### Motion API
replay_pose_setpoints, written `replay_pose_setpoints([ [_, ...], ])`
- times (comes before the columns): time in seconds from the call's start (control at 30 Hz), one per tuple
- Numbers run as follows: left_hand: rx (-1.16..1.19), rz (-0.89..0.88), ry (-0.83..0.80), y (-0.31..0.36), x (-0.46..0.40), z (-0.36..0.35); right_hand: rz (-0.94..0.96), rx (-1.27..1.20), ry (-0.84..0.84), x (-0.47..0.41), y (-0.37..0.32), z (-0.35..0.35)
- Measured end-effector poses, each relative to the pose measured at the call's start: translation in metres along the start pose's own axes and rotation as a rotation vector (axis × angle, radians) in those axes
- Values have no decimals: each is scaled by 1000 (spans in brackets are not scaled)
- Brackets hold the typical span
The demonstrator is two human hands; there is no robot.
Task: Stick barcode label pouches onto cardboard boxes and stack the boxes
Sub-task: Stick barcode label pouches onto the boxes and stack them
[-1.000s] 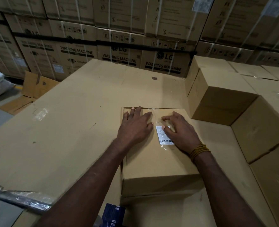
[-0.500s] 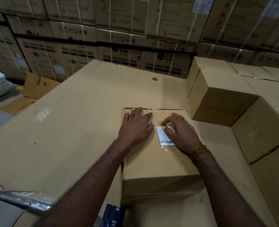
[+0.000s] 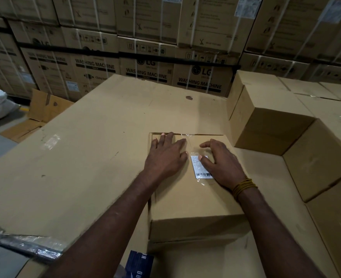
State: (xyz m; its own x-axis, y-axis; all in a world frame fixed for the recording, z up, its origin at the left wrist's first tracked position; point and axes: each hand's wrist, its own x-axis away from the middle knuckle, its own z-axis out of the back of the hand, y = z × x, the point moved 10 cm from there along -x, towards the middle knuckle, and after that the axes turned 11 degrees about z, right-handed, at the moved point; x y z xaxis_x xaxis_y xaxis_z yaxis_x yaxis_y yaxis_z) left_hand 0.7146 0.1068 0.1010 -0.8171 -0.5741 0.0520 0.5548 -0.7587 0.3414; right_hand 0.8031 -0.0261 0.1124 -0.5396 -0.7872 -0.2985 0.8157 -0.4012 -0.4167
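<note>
Label pouch [image 3: 202,167] on box [image 3: 193,197]; left hand [image 3: 165,155] flat, right hand [image 3: 221,165] pressing, fingers released (stacking judged pending).

Open cardboard bench [image 3: 89,153]: unobstructed to the left of and beyond the small box [image 3: 193,201]. Right side: blocked by stacked boxes [image 3: 269,117], close beside it. Far edge: walled off by washing-machine cartons [image 3: 145,63].
</note>
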Motion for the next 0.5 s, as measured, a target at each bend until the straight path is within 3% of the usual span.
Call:
replay_pose_setpoints([
  [0.5,-3,-2,12,-1,1,2,-45,-105,40,-6,4,3],
])
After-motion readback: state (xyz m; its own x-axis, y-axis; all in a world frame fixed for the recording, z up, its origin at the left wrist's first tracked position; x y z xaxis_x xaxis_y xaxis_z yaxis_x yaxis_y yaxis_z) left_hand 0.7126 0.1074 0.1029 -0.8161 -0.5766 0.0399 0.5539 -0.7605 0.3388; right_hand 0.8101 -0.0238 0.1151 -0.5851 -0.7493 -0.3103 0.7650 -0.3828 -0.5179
